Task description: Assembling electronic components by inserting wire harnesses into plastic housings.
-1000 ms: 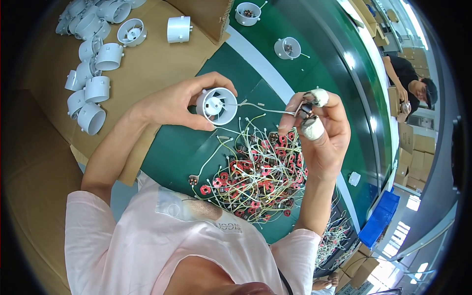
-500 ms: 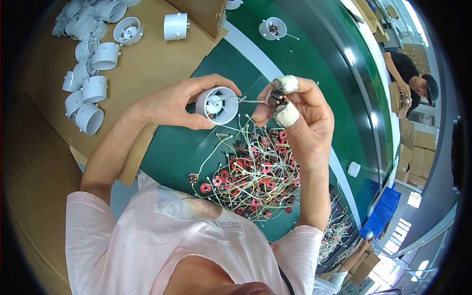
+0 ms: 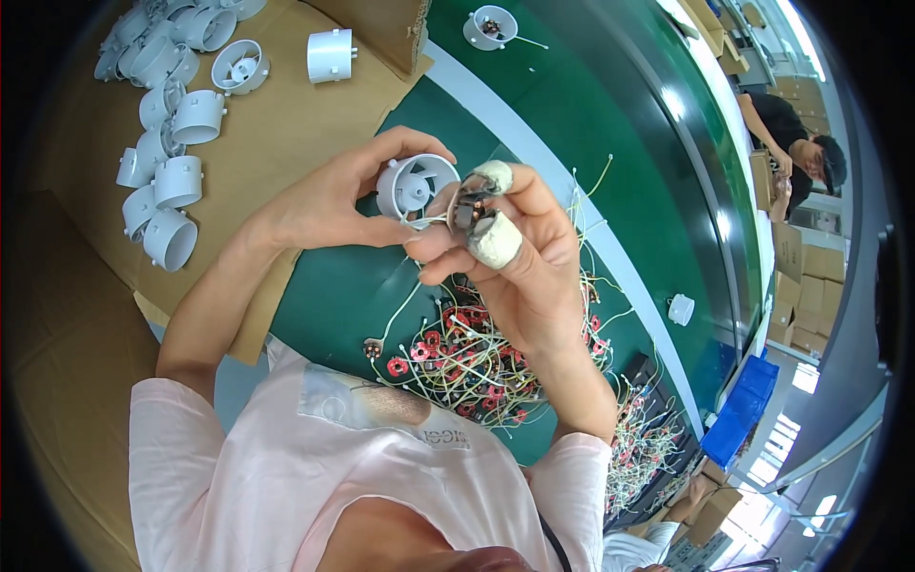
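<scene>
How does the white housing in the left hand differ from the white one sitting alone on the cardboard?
Support: the held housing is gripped by the left hand; the lone housing rests on the cardboard.
Facing: the held housing turns its opening toward the camera, its interior showing; the lone housing shows its outer wall, its interior hidden.
Shared: both are white and round-walled.

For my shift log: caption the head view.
Left hand holds a white cylindrical housing; right hand holds a wired copper-toned part close beside it.
</scene>
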{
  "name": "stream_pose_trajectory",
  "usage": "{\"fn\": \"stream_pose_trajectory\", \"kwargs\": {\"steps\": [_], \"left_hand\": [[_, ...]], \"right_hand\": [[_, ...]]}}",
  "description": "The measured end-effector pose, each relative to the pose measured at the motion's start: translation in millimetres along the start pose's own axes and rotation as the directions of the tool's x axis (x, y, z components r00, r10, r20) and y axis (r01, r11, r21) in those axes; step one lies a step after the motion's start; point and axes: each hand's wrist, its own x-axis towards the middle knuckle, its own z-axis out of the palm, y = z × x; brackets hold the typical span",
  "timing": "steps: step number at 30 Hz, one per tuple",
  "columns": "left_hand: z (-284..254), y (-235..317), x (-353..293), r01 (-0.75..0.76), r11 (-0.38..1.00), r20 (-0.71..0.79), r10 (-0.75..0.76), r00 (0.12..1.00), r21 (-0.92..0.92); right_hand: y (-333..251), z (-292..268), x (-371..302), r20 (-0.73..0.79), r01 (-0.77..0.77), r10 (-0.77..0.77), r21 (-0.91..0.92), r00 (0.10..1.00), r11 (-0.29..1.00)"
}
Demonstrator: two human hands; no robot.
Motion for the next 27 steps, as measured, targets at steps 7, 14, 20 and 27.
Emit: {"fn": "stream_pose_trajectory", "kwargs": {"steps": [7, 14, 20, 27], "left_hand": [[4, 0, 0, -0.091, 0.996, -0.078, 0.091, 0.993, -0.002], [11, 8, -2, -0.184, 0.927, -0.045, 0.209, 0.977, 0.328], [17, 8, -1, -0.198, 0.868, -0.117, 0.279, 0.953, 0.456], [21, 8, -1, -0.216, 0.836, -0.131, 0.322, 0.938, 0.505]], "right_hand": [[11, -8, -14, -0.107, 0.016, -0.004, 0.109, 0.994, 0.994], [0, -24, -3, -0.144, 0.146, -0.193, -0.285, 0.971, 0.947], [-3, -18, -4, 0.239, 0.263, -0.325, -0.964, 0.915, 0.031], [5, -22, 1, 0.342, 0.318, -0.298, -0.94, 0.891, -0.125]]}}
